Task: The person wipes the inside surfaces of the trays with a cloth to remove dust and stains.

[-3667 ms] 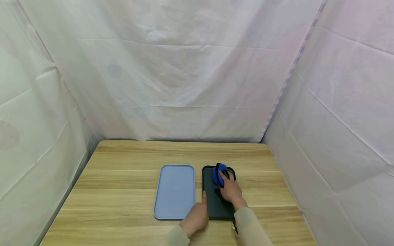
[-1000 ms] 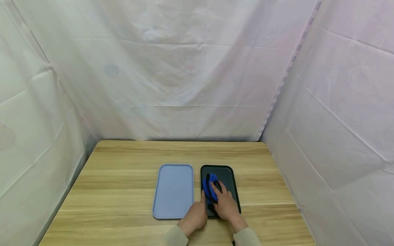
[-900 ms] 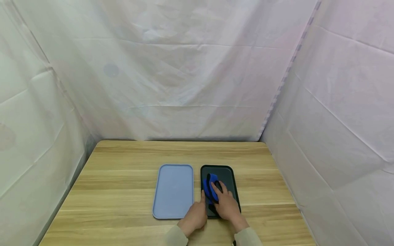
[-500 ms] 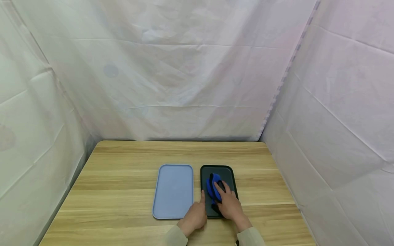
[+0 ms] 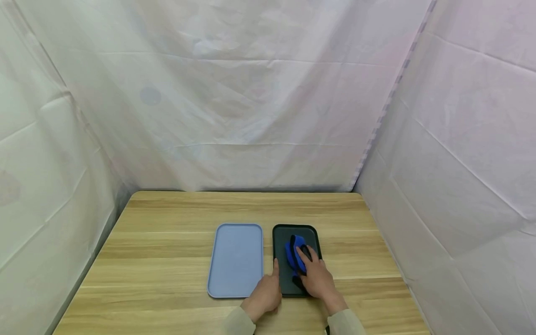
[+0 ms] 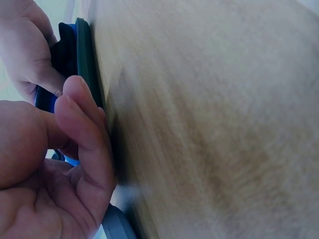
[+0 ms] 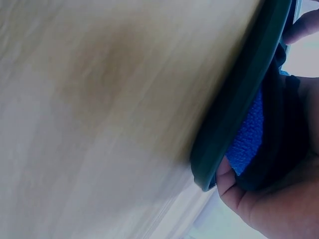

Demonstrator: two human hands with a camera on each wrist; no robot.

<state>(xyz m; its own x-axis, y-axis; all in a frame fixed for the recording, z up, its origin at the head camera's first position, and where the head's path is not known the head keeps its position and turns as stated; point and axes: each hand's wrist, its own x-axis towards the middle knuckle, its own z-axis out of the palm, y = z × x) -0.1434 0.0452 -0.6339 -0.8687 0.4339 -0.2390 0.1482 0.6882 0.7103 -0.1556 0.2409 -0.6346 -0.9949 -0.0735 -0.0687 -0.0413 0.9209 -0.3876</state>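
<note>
My right hand (image 5: pixel 317 278) holds a blue terry cloth with black trim (image 5: pixel 294 252) on the dark green tray (image 5: pixel 286 230). In the right wrist view the blue pile of the cloth (image 7: pixel 247 138) shows between the dark trim and the tray's rim (image 7: pixel 234 99), with fingers curled at its lower end. My left hand (image 5: pixel 266 293) lies between the two trays, index finger straight at the green tray's left edge. The left wrist view shows its other fingers (image 6: pixel 92 144) bent close over the table, with the right hand (image 6: pixel 30 55) beyond.
A light blue tray (image 5: pixel 236 260) lies to the left of the green one, near my left hand. Both rest on the wood-grain table (image 5: pixel 167 265). White sheets (image 5: pixel 251 107) hang behind the table and at both sides.
Over the first seconds the cloth went from the green tray's far right to its left side, nearer me. During the last second my right hand has slid it rightward. The left hand stays put.
</note>
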